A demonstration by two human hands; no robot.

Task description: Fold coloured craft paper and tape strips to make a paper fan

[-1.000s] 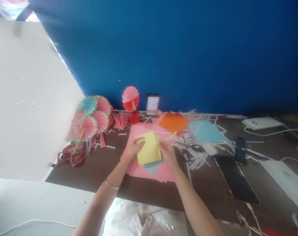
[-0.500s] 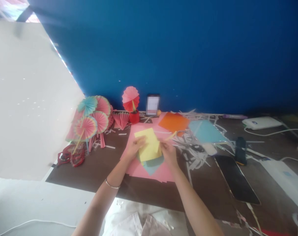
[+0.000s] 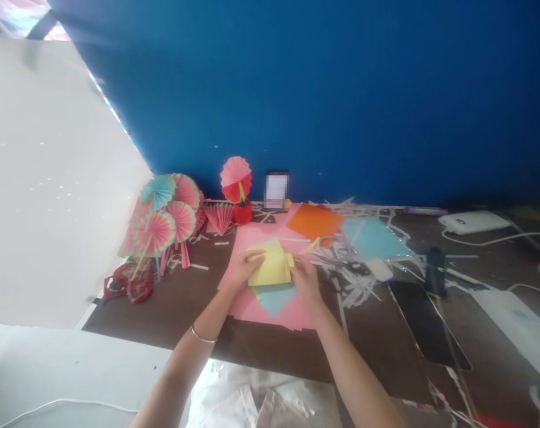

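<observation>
A yellow paper sheet (image 3: 270,270) is folded over between both hands above a pink sheet (image 3: 256,306) on the dark table (image 3: 172,309). My left hand (image 3: 242,268) pinches the yellow paper's left edge. At the right edge, my right hand (image 3: 304,279) grips the same yellow paper with closed fingers. A light blue sheet (image 3: 275,298) lies under the yellow one, its corner pointing toward me.
Pleated paper fans (image 3: 165,217) stand at the left; a red one (image 3: 236,178) sits in a small pot. Orange paper (image 3: 315,221), blue paper (image 3: 371,238) and white paper strips (image 3: 354,279) lie to the right, then a black phone (image 3: 428,324), a dark bottle (image 3: 435,272) and a white power bank (image 3: 473,222).
The yellow sheet has been folded shorter; its lower edge moved up, uncovering more of the light blue sheet beneath. Both hands stayed at its edges.
</observation>
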